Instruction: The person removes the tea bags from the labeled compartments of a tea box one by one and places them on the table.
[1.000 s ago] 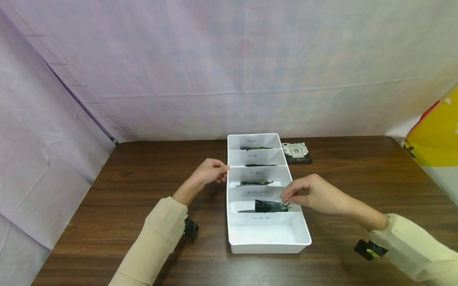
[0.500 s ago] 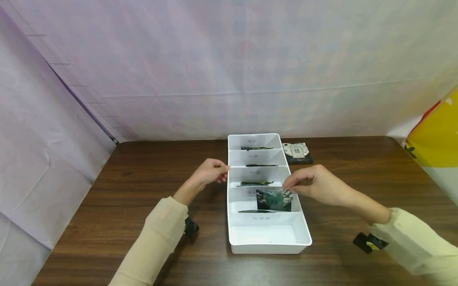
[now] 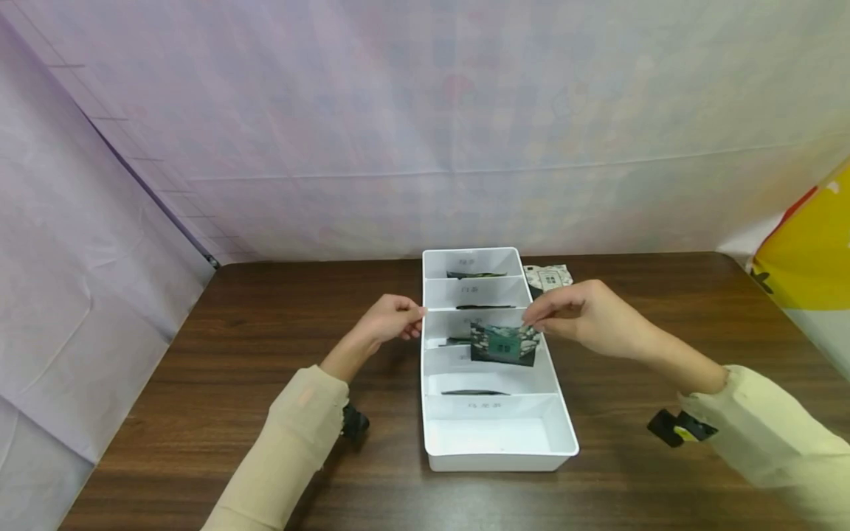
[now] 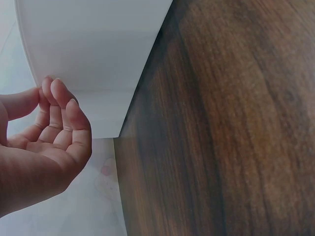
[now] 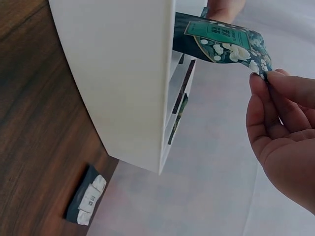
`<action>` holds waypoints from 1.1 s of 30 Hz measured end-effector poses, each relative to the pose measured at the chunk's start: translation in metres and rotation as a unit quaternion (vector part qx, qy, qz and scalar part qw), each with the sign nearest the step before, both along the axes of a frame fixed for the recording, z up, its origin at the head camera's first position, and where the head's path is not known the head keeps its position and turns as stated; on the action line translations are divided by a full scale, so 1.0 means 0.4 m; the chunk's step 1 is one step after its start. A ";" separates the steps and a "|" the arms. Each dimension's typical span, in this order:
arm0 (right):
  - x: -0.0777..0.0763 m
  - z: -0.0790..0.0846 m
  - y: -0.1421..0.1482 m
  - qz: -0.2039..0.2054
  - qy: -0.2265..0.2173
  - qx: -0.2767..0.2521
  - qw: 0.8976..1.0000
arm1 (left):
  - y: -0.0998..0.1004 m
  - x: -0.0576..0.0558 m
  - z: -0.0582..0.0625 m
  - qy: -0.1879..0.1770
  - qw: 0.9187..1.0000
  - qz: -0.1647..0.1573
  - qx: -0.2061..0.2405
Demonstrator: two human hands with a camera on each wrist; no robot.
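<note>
My right hand (image 3: 594,321) pinches a dark green tea sachet (image 3: 505,344) by its upper corner. White flowers and a green label show on the sachet (image 5: 219,39) in the right wrist view. It hangs over the long white divided box (image 3: 501,462), in front of the third and fourth compartments from the back. At the box's left rim, my left hand (image 3: 392,318) pinches the edge between thumb and fingers; the left wrist view shows that hand (image 4: 51,128) with its fingers curled. Thin dark sachets (image 3: 474,392) stand in the back four compartments, seen mostly edge-on.
A black and white sachet (image 3: 550,277) lies on the brown wooden table (image 3: 265,310), right of the box's far end and partly behind my right hand. Handwritten labels mark the compartments. A pale curtain (image 3: 372,147) hangs behind the table.
My right hand has lifted the green sachet up out of the fourth compartment and moved toward the back of the box. My left hand has stayed at the rim.
</note>
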State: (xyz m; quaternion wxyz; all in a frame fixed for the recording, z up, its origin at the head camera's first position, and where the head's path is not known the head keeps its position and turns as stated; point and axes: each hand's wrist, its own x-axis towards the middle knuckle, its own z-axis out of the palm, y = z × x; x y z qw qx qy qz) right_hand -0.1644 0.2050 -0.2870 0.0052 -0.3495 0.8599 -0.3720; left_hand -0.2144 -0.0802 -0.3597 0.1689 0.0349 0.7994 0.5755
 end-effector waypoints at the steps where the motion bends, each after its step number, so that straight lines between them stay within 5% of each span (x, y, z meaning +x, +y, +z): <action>1: -0.001 0.003 -0.001 -0.004 -0.003 0.003 1.000 | 0.000 0.001 0.000 -0.001 1.000 0.001 0.000; 15: -0.012 0.032 0.000 -0.032 -0.014 0.000 0.999 | -0.001 0.000 0.001 -0.004 1.000 0.001 0.002; 33: -0.038 0.085 0.070 -0.094 0.031 0.017 0.995 | -0.003 -0.001 -0.004 -0.002 1.000 -0.004 0.007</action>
